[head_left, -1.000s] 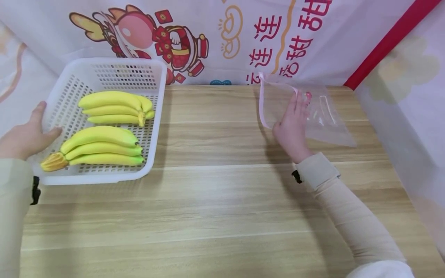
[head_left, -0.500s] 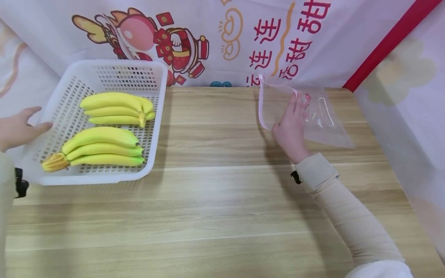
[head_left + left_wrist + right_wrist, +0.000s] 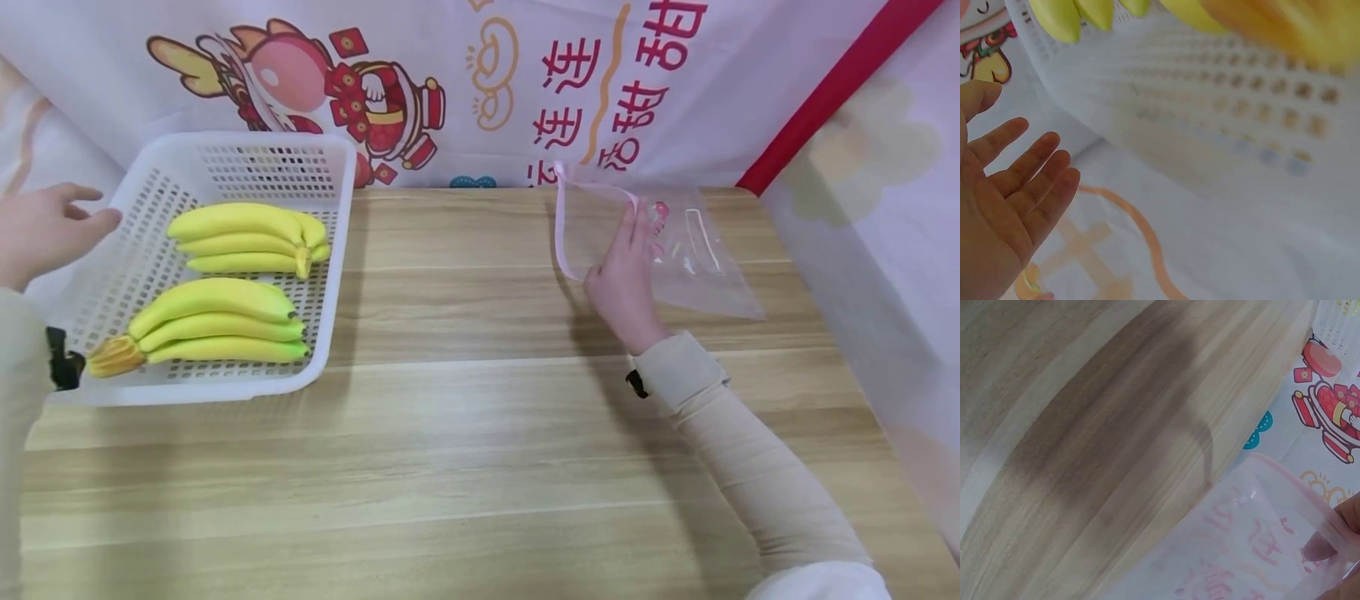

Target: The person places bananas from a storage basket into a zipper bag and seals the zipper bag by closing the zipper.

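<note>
A white perforated plastic basket point(image 3: 334, 275) stands at the left of the head view. Two bunches of bananas lie in it: a yellow bunch point(image 3: 240, 242) behind and a greener-tipped bunch point(image 3: 221, 321) in front. My left hand point(image 3: 48, 232) hovers by the basket's left side with its fingers loosely spread; the left wrist view shows nothing in the palm. At the right, my right hand point(image 3: 626, 287) pinches the mouth area of a clear plastic bag point(image 3: 697, 279) with a pink edge. The bag's mouth stands partly apart, and some fingers show through the film in the right wrist view.
A wood-grain table point(image 3: 450, 400) runs between the basket and the bag. Behind it hangs a white printed cloth point(image 3: 427, 50) with cartoon figures and red characters. Cloth also borders the table on the left and right.
My left hand has come off the basket's left rim and risen toward the far side. My right hand and the bag hold nearly still.
</note>
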`<state>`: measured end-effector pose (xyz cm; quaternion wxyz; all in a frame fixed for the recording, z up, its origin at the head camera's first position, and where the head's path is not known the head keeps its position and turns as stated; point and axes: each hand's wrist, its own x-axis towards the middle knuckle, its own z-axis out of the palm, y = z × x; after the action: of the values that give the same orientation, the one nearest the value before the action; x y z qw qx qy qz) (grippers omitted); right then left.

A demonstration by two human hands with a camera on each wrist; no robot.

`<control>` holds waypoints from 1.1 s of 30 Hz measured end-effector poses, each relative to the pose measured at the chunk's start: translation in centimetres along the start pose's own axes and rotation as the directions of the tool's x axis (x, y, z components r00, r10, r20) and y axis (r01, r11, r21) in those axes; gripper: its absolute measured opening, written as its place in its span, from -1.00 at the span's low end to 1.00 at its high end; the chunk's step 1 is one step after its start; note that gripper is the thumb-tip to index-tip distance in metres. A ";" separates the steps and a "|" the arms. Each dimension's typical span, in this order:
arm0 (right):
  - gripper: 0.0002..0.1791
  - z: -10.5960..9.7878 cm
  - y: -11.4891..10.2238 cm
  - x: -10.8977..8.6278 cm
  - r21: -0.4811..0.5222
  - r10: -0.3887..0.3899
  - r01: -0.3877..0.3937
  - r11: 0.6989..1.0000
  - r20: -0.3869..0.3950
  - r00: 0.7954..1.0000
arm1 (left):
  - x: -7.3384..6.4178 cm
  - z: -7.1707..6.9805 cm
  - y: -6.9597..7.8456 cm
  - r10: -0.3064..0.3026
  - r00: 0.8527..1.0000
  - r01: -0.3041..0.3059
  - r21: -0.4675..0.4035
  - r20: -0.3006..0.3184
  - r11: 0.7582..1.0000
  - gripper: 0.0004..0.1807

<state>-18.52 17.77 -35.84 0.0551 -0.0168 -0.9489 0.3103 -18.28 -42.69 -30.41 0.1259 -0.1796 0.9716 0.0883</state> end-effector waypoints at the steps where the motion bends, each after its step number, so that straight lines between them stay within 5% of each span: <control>1: 0.03 0.0 0.0 0.0 0.000 -0.001 0.001 1.000 0.001 1.000 | -0.9 -0.5 1.5 0.027 1.000 -0.027 0.012 0.012 1.000 -0.13; 5: 0.01 0.2 0.1 -0.1 0.000 -0.008 0.008 1.000 0.000 1.000 | -2.8 -1.9 5.8 0.147 0.988 -0.149 0.022 0.046 0.989 -0.14; 14: -0.03 0.5 0.6 -0.2 -0.029 -0.041 0.040 0.999 -0.025 0.999 | -2.0 -0.9 10.8 0.337 0.937 -0.338 -0.007 0.092 0.941 -0.23; 22: -0.06 0.7 0.6 -0.2 -0.027 -0.065 0.064 0.998 -0.040 0.997 | -1.5 0.7 12.3 0.358 0.924 -0.355 -0.045 0.136 0.934 0.07; 33: -0.04 0.7 1.0 -0.2 -0.038 -0.085 0.084 0.996 -0.041 0.995 | -1.2 1.9 12.4 0.356 0.919 -0.356 -0.028 0.170 0.934 0.09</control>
<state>-18.37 18.10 -37.00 0.0883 0.0157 -0.9528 0.2900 -21.39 -30.51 -30.38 0.1918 0.0086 0.9736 0.1232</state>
